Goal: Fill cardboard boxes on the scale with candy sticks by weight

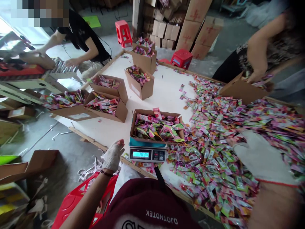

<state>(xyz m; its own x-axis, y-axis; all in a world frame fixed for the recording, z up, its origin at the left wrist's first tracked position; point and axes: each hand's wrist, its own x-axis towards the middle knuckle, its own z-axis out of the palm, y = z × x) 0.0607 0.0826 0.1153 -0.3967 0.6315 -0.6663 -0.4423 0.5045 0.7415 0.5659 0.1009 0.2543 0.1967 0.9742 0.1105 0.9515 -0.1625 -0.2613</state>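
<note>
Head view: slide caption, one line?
Gloved left hand beside the scale bearing a sachet-filled box; gloved right hand over the loose sachet pile.

A box [157, 127] sits on the scale [147, 155] before me, left grip [113, 156] just left of it, right grip [259, 157] on the heap [214, 127] to its right; more boxes [107, 95] stand behind on the tabletop [166, 92].

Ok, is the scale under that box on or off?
On: the display of the scale glows blue-green with dark digits, beneath the open box heaped with sachets. The digits are too blurred to read.

Bare tabletop [166, 95] free mid-table, filled boxes [143, 90] ringing it, sachet heap [226, 133] covering right
</note>
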